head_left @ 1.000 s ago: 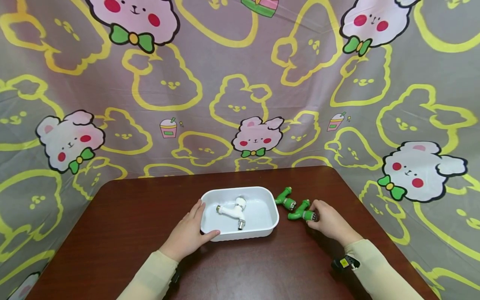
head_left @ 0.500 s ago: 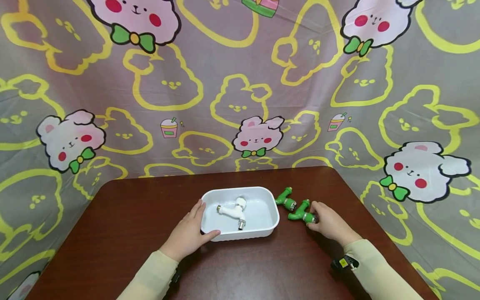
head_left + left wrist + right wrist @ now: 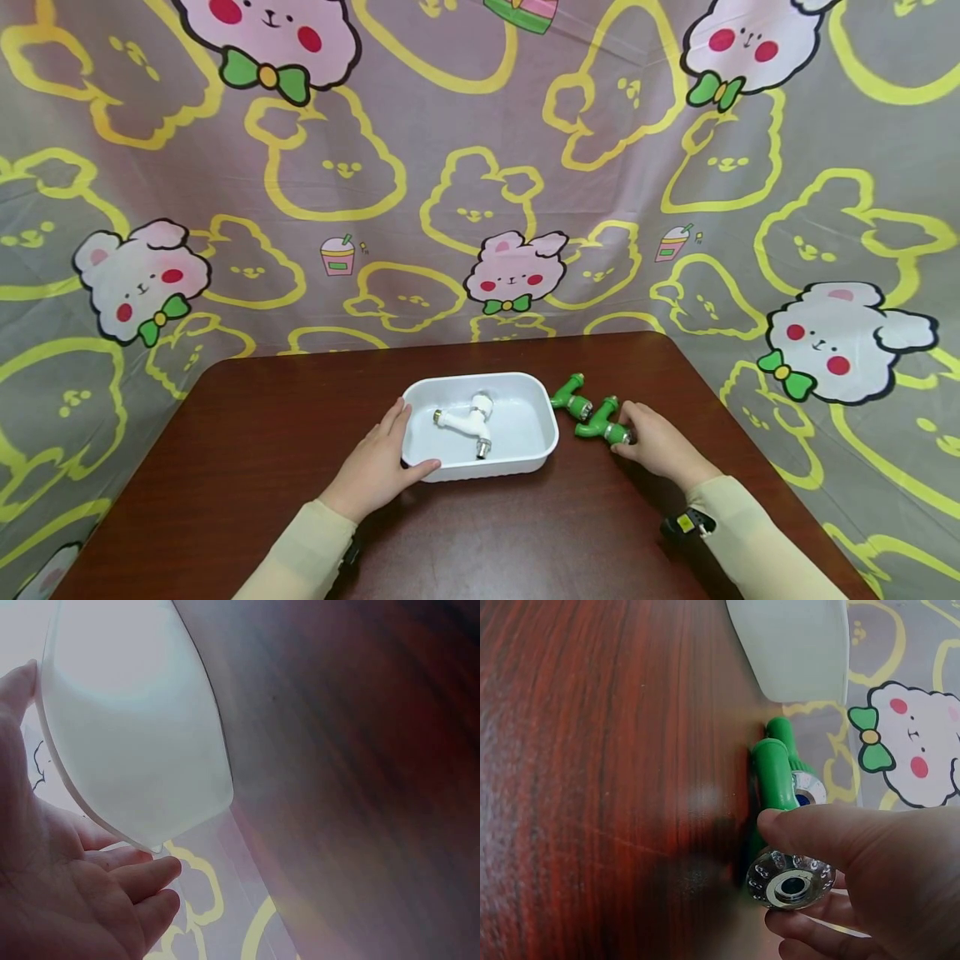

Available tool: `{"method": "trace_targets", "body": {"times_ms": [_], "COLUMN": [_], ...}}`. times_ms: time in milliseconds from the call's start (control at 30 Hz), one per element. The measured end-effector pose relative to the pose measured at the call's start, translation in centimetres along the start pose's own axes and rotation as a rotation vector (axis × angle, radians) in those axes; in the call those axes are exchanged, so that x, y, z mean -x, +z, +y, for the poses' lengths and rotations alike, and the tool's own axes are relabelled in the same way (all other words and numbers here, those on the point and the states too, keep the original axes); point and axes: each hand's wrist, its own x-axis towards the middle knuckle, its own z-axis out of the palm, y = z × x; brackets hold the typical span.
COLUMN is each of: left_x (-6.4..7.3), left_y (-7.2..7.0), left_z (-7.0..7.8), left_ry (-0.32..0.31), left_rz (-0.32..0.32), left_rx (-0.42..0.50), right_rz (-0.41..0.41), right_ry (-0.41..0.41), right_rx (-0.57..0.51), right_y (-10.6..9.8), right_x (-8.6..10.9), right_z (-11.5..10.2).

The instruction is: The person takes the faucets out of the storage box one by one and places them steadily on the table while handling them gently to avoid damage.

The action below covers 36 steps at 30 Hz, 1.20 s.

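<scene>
A white plastic basin [image 3: 536,462] stands on the table, with a white tap [image 3: 468,423] lying inside it. My left hand [image 3: 375,467] holds the basin's left end, thumb at the front rim and fingers along the left side. To the right of the basin lie two green taps. My right hand [image 3: 660,442] grips the nearer green tap [image 3: 598,422] by its metal-collared end. In the right wrist view the thumb presses on this green tap [image 3: 776,776], and fingers curl under its clear, round end. The farther green tap [image 3: 573,404] sits beside the basin's right wall.
The dark red-brown wooden table [image 3: 480,533] has its back edge close to a hanging cloth [image 3: 420,250] printed with cartoon bears and rabbits. The cloth also runs along both sides. Dark straps with small devices [image 3: 690,525] are on the wrists.
My right hand and the nearer green tap have shifted very slightly, toward the farther tap. The left hand and the basin stay in place.
</scene>
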Motion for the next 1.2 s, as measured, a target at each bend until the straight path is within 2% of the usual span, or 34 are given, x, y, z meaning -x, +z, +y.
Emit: {"method": "trace_targets", "body": {"times_ms": [267, 500, 800, 1200], "left_x": [0.0, 0.0, 0.1, 0.1], "left_y": [0.0, -0.1, -0.2, -0.3], "left_z": [0.0, 0.1, 0.1, 0.3], "left_ry": [-0.001, -0.006, -0.001, -0.004], "left_rz": [-0.001, -0.007, -0.013, -0.009], "left_rx": [0.003, 0.000, -0.006, -0.001], "right_rz": [-0.011, 0.070, 0.209, 0.221], "right_ry": [0.007, 0.025, -0.025, -0.122], "right_rx": [0.017, 0.039, 0.025, 0.027], "right_y": [-0.4, -1.1, -1.9, -3.3], "right_x": [-0.1, -0.5, -1.9, -4.2], "right_z": [-0.2, -0.9, -2.8, -6.1]}}
